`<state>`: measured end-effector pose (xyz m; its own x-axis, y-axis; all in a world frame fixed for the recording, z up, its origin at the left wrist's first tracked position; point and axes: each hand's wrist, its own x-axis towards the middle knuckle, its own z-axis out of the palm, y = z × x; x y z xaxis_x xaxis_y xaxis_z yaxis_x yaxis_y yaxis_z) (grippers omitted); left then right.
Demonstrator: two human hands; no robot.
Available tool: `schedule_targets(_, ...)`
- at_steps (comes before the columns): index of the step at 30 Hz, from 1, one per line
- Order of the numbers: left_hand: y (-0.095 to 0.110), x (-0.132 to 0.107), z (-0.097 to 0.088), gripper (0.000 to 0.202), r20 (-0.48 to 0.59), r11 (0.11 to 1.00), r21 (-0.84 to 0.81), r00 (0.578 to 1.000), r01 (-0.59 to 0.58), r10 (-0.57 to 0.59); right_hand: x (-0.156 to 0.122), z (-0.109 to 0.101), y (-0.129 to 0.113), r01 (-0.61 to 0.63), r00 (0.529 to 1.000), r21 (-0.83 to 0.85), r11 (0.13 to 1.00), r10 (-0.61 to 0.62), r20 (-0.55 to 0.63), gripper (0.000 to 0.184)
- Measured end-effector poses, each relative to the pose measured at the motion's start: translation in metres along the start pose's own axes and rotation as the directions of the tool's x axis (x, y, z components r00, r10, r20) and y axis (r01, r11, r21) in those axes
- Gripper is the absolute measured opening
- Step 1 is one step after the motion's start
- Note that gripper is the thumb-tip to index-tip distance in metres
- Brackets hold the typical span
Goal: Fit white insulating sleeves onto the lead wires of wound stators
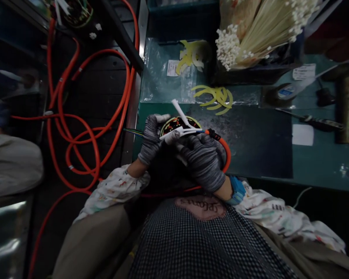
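Observation:
A round part like a motor stator (170, 124), with a yellow rim and dark and red windings, sits between my gloved hands. My left hand (152, 137) is closed around its left side, the thumb pressing near the white-sleeved wires (190, 131). One loose white sleeve (179, 110) sticks up across the rim. My right hand (202, 157) is closed, fingers curled at the wires by the near edge; its fingertips are partly hidden. From there an orange cable (227, 151) bends down past my wrist. Thin dark wires (133, 132) stick out left of my left hand.
Yellow curved strips (216, 97) lie beyond the part on a dark mat (256, 139). Bundles of white-tipped sticks (261, 35) stand at the back. A screwdriver (317, 121) lies right. Orange cables (95, 116) coil at left, near another person's knee (13, 164).

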<state>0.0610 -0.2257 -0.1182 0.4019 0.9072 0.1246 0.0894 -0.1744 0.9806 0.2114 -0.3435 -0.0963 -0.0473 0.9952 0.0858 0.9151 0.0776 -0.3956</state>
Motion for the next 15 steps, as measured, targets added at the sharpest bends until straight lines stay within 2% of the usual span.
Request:
schedule_targets(7, -0.007, -0.014, -0.001, 0.054, -0.055, 0.999, 0.025, 0.997, -0.044, 0.046, -0.006, 0.003, 0.002, 0.017, 1.000, 0.057, 0.998, -0.017, -0.002, 0.030)
schedule_targets(11, -0.017, -0.017, -0.003, 0.049, -0.067, 0.985, 0.096, 0.986, -0.147, 0.153, -0.005, 0.004, 0.000, 0.015, 0.999, 0.028, 0.999, -0.016, 0.030, 0.031)
schedule_targets(15, -0.026, -0.016, -0.010, 0.060, -0.033, 0.961, 0.141, 0.969, -0.238, 0.245, -0.003, -0.001, -0.006, 0.028, 0.999, -0.056, 0.998, -0.027, 0.020, 0.029)
